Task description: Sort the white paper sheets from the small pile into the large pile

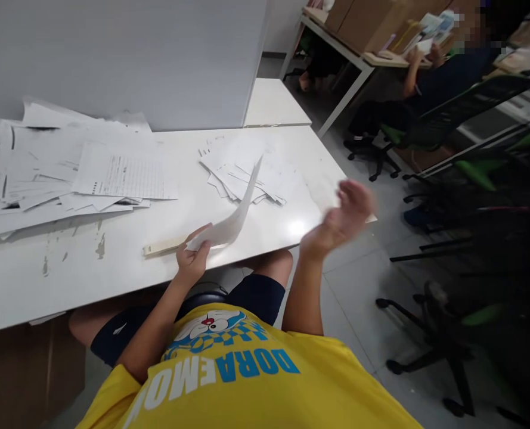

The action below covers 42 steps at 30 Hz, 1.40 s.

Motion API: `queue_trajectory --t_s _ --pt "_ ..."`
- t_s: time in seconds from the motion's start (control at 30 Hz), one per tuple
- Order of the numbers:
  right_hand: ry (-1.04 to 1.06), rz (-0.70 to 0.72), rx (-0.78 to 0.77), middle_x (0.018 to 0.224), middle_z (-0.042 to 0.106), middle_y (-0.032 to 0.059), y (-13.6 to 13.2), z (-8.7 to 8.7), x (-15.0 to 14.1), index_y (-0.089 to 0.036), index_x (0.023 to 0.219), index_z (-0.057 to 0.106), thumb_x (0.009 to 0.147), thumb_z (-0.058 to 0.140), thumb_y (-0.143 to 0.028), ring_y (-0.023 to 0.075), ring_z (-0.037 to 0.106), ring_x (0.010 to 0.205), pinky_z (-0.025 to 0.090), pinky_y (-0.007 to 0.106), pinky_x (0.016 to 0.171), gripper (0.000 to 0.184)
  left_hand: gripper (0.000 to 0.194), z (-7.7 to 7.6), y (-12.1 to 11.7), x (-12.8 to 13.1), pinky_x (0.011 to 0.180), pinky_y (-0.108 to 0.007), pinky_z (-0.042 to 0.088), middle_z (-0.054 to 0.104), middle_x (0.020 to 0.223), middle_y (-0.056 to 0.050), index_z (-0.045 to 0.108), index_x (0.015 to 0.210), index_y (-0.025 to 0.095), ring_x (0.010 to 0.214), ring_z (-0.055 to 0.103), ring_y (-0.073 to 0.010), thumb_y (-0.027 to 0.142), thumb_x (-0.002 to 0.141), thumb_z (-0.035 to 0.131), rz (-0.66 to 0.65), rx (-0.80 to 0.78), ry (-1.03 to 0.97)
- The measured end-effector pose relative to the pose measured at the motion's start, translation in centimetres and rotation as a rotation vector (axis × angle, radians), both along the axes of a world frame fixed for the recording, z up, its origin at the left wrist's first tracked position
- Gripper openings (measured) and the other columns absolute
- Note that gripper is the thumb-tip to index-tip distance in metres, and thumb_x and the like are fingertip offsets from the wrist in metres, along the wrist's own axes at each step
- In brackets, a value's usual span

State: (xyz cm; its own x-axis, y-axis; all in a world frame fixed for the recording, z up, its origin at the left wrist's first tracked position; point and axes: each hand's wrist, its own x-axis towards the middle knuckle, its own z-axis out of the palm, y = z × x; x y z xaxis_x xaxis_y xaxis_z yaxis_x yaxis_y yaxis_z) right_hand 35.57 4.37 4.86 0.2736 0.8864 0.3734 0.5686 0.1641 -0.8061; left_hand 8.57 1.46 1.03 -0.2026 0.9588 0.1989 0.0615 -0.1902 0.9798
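Note:
My left hand (pixel 194 255) is closed on the corner of a white sheet of paper (pixel 236 214), which curls upward above the table's front edge. A flat beige ruler-like strip (pixel 161 246) lies on the table just left of that hand. My right hand (pixel 343 215) is raised in the air off the table's right corner, blurred by motion, with nothing visible in it. A small pile of white sheets (pixel 251 173) lies on the table behind the held sheet.
A large messy stack of printed papers (pixel 68 173) covers the left of the white table (pixel 126 274). A grey partition stands behind. Another person (pixel 430 71) sits at a far desk. Black and green office chairs (pixel 452 333) crowd the floor at right.

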Motion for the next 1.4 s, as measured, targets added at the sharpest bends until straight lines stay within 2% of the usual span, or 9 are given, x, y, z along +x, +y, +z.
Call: queue_trajectory --t_s 0.17,0.3,0.4,0.57,0.73,0.9,1.07,1.2,1.4 --pt "0.077 0.174 0.197 0.149 0.044 0.02 0.5 -2.8 -1.5 -0.023 0.154 0.018 0.095 0.03 -0.062 0.0307 0.045 0.14 0.045 0.053 0.103 0.072 0.029 1.6 0.2 -0.8 0.087 -0.038 0.058 0.077 0.097 -0.008 0.075 0.101 0.021 0.091 0.072 -0.0243 0.041 0.084 0.065 -0.154 0.223 0.192" --pt "0.28 0.317 0.145 0.151 0.041 0.0199 1.4 -5.9 -2.4 -0.022 0.152 0.023 0.081 0.044 -0.078 0.032 0.039 0.143 0.039 0.051 0.11 0.092 0.03 0.9 1.1 -0.9 0.083 -0.036 0.058 0.077 0.099 -0.009 0.072 0.109 0.019 0.092 0.072 -0.0238 0.036 0.09 0.057 -0.206 0.242 0.21" --pt "0.455 0.305 0.154 0.136 0.054 0.0142 1.8 -6.7 -2.5 -0.026 0.143 0.039 0.076 0.064 -0.068 0.0307 0.049 0.133 0.037 0.048 0.11 0.082 0.036 -0.2 1.7 -0.8 0.088 -0.038 0.056 0.075 0.109 -0.01 0.061 0.125 0.019 0.101 0.071 -0.024 0.032 0.092 0.054 -0.265 0.266 0.139" --pt "0.599 0.251 0.11 0.101 0.062 0.0066 2.4 -5.5 -2.3 -0.025 0.118 0.056 0.077 0.071 -0.048 0.0249 0.061 0.1 0.048 0.042 0.093 0.05 0.03 -1.0 1.8 -1.0 0.092 -0.038 0.055 0.071 0.11 -0.009 0.056 0.122 0.022 0.105 0.068 -0.0216 0.024 0.092 0.053 -0.286 0.382 0.121" --pt "0.669 0.283 0.149 0.089 0.063 0.0033 3.4 -3.4 -1.7 -0.024 0.095 0.062 0.077 0.07 -0.04 0.021 0.06 0.085 0.048 0.037 0.083 0.025 0.029 -1.0 1.4 -1.4 0.091 -0.033 0.055 0.068 0.111 -0.007 0.055 0.119 0.023 0.107 0.066 -0.0189 0.018 0.091 0.054 -0.297 0.412 0.171" --pt "0.656 0.358 0.049 0.083 0.065 0.0024 3.7 -3.8 -1.7 -0.024 0.096 0.066 0.075 0.071 -0.037 0.021 0.059 0.081 0.048 0.035 0.079 0.026 0.027 -1.3 1.7 -1.4 0.089 -0.037 0.056 0.066 0.109 -0.008 0.052 0.119 0.023 0.104 0.067 -0.0201 0.021 0.091 0.055 -0.329 0.39 0.19" --pt "0.651 0.378 0.013 0.092 0.069 0.0031 3.8 -2.9 -2.0 -0.025 0.096 0.069 0.075 0.072 -0.043 0.0235 0.062 0.09 0.048 0.038 0.087 0.028 0.031 -1.5 1.8 -0.4 0.075 -0.034 0.055 0.064 0.099 -0.008 0.054 0.113 0.019 0.088 0.066 -0.02 0.034 0.088 0.061 -0.065 0.317 0.275" --pt "0.651 0.4 -0.012 0.085 0.069 0.0018 2.6 -1.5 -1.6 -0.025 0.092 0.069 0.075 0.073 -0.043 0.0214 0.062 0.083 0.048 0.035 0.08 0.025 0.042 0.1 0.0 0.6 0.075 -0.033 0.054 0.062 0.103 -0.008 0.052 0.116 0.018 0.09 0.063 -0.0198 0.04 0.083 0.068 0.083 0.336 0.269" --pt "0.566 0.39 -0.388 0.077 0.069 0.0009 -0.4 -1.1 0.4 -0.022 0.091 0.07 0.069 0.076 -0.043 0.0216 0.063 0.078 0.049 0.033 0.073 0.03 0.058 2.2 -3.3 -1.2 0.064 -0.025 0.052 0.063 0.094 -0.002 0.034 0.137 0.024 0.075 0.063 -0.0131 0.035 0.088 0.062 0.041 0.15 0.19"
